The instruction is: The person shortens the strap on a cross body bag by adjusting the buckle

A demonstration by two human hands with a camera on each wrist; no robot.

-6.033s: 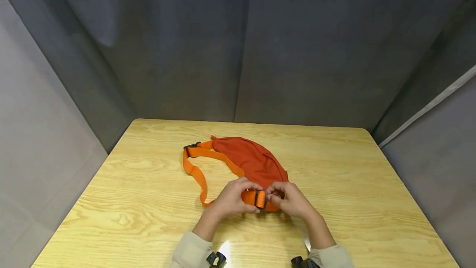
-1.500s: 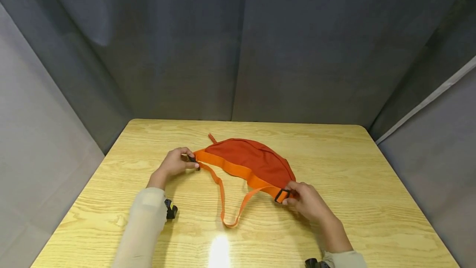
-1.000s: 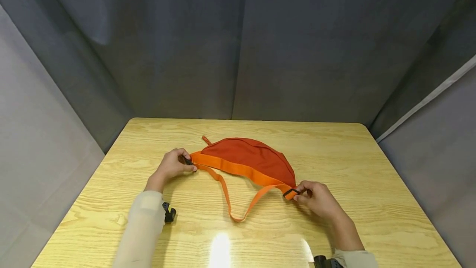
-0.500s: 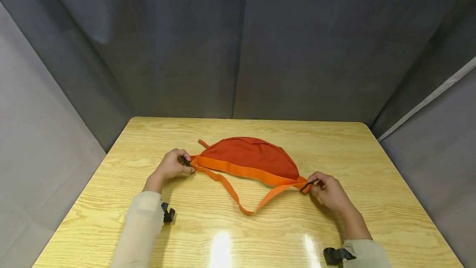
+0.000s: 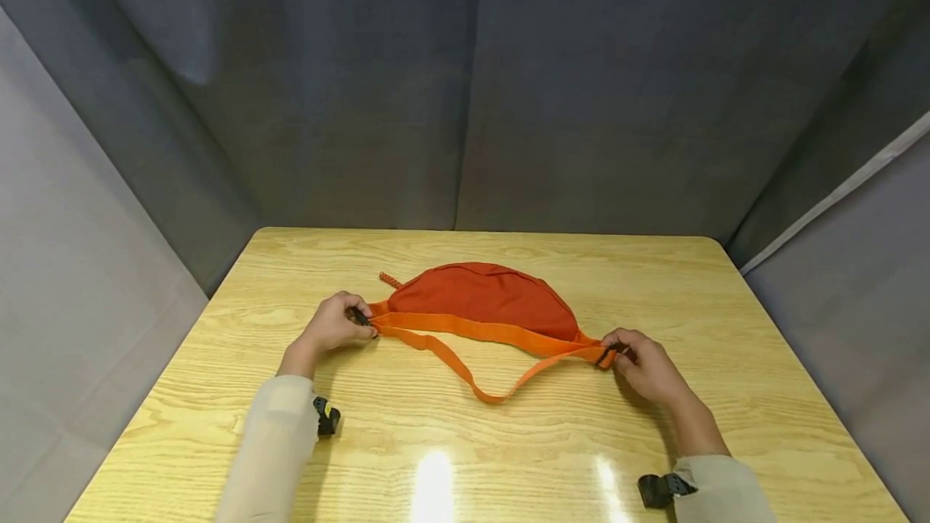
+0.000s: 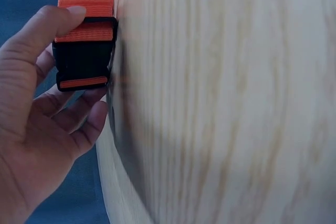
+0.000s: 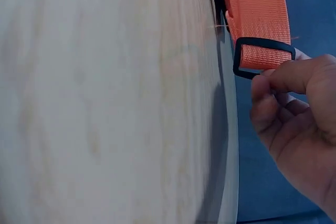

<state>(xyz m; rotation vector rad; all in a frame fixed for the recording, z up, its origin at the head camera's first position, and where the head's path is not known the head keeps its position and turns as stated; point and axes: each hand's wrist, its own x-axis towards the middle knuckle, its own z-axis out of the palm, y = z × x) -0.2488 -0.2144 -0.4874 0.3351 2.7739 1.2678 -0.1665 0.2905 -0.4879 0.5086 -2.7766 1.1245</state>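
Note:
A red waist bag [image 5: 483, 297] lies on the table with its curved side away from me. Its orange strap [image 5: 479, 331] runs along the near side, and a loose length sags toward me in a loop. At the left end my left hand [image 5: 337, 321] pinches the black side-release buckle [image 6: 83, 56], thumb on the webbing in the left wrist view. My right hand [image 5: 647, 363] pinches the black strap slider [image 7: 264, 43] at the other end, the webbing threaded through it. A braided zipper pull [image 5: 390, 280] sticks out at the bag's upper left.
The wooden table [image 5: 508, 458] spreads around the bag, with light reflections near its front. A dark grey curtain [image 5: 363, 103] hangs behind it, and pale panels [image 5: 65, 305] stand at both sides. Each wrist wears a black camera mount [image 5: 327, 416].
Six seconds ago both hands were together at the slider. The left hand has since gone to the buckle; lately the right hand has moved rightward with the slider, drawing the strap straighter.

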